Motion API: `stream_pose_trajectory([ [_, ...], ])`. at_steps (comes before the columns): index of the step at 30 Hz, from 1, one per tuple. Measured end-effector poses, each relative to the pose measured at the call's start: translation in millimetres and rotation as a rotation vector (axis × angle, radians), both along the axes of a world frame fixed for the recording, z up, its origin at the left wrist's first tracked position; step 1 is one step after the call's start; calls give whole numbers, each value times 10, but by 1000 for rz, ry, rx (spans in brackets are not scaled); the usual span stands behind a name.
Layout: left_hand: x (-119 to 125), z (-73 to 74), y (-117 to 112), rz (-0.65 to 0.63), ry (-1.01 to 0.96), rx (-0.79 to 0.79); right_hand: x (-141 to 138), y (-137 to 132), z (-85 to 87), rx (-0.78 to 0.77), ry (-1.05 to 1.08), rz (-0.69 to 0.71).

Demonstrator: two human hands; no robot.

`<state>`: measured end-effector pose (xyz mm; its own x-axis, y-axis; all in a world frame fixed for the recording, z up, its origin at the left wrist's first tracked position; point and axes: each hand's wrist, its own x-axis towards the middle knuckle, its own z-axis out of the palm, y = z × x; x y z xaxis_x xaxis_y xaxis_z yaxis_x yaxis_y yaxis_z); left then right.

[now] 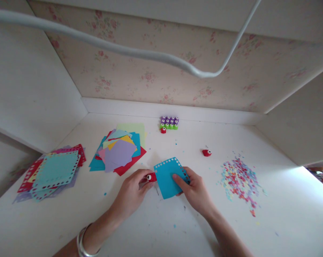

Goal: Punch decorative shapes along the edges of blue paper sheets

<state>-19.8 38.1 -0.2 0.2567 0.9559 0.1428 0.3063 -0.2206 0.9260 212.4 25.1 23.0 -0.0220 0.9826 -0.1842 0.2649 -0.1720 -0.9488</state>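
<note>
Gripping one red punch (pixel 152 177) in the left hand (pixel 131 192), at the edge of one blue paper sheet (pixel 166 182), holed along two sides, pinched in the right hand (pixel 197 190). Beyond both: eight purple punches (pixel 170 121), four green punches (pixel 167 126), one nearer red punch (pixel 163 131). Right of the right hand: one lone red punch (pixel 206 153), paper confetti (pixel 240 178). Left of the left hand: one plain paper pile (pixel 120 154), one hole-edged paper pile (pixel 57 167).

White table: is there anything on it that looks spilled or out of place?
A few blue paper bits lie scattered, away from the loose confetti pile. One red punch sits alone, apart from the grouped punches.
</note>
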Motion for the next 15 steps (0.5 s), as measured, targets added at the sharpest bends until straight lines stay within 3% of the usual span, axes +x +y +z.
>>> stream_pose_trajectory([
  [6,-4,-42,1,3,-11,16,0,-13,-5,8,-9,19],
  [15,-10,-23,-22,-23,109,121,-56,-30,67,59,-199,-6],
])
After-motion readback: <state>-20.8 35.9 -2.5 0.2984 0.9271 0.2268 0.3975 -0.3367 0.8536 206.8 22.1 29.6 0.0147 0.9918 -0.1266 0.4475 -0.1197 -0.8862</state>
